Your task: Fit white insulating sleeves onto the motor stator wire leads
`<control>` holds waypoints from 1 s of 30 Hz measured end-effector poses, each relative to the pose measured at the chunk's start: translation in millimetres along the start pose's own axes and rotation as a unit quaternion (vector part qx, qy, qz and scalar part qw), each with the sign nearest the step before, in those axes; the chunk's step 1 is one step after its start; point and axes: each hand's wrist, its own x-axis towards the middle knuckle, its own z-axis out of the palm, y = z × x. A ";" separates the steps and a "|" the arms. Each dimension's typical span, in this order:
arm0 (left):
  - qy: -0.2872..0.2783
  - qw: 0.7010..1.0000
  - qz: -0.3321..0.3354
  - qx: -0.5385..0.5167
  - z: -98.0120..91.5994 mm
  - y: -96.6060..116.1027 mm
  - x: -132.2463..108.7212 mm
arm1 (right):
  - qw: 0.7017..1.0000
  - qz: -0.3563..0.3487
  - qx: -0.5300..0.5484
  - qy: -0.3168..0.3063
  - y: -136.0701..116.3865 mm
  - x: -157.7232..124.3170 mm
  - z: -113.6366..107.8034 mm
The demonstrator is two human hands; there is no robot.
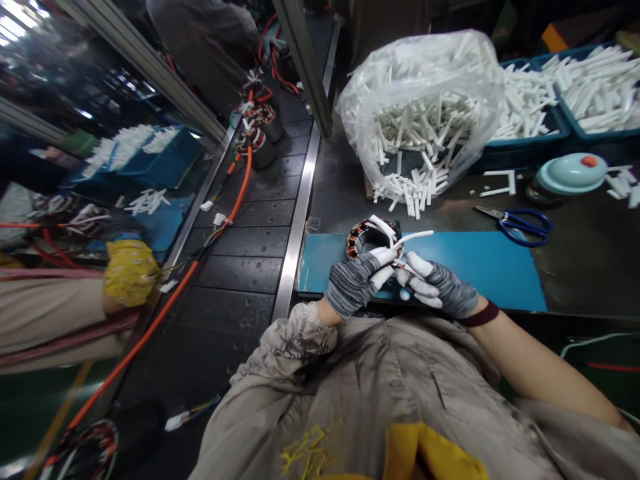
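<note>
My left hand (356, 282), in a grey knit glove with white fingertips, is closed around a white sleeve tube (415, 237) just in front of a motor stator (364, 239) with copper windings. The stator sits on a blue mat (480, 263) at the bench edge. My right hand (440, 285), gloved the same way, pinches thin wires at the tube's near end, fingertips touching the left hand's. Both hands hover over the mat's front edge.
A clear bag of white tubes (425, 113) lies behind the stator, with blue bins of tubes (560, 100) to its right. Blue-handled scissors (523, 223) and a teal lid (570, 175) rest on the bench. A conveyor (240, 267) with wound stators (257, 130) and an orange cable runs left. Another person's yellow-gloved hand (129, 270) reaches in at far left.
</note>
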 end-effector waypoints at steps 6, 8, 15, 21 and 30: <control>-0.017 0.999 0.005 0.038 -4.1 0.9 1.3 | 0.982 -0.076 -0.109 0.137 1.4 -8.2 -7.1; -0.020 0.998 0.009 0.062 -1.7 0.8 2.1 | 0.995 -0.031 -0.031 0.087 1.7 -3.5 -2.6; -0.081 0.987 0.016 0.138 -11.9 9.7 -3.4 | 0.995 0.033 0.091 -0.001 0.8 2.2 4.6; -0.130 0.968 -0.027 0.213 -48.9 5.4 -5.9 | 0.886 -0.117 -0.251 0.373 39.7 -38.0 -53.5; -0.243 0.947 0.019 0.209 -23.4 -15.5 23.1 | 0.717 -0.222 -0.561 0.349 100.2 -38.6 -80.1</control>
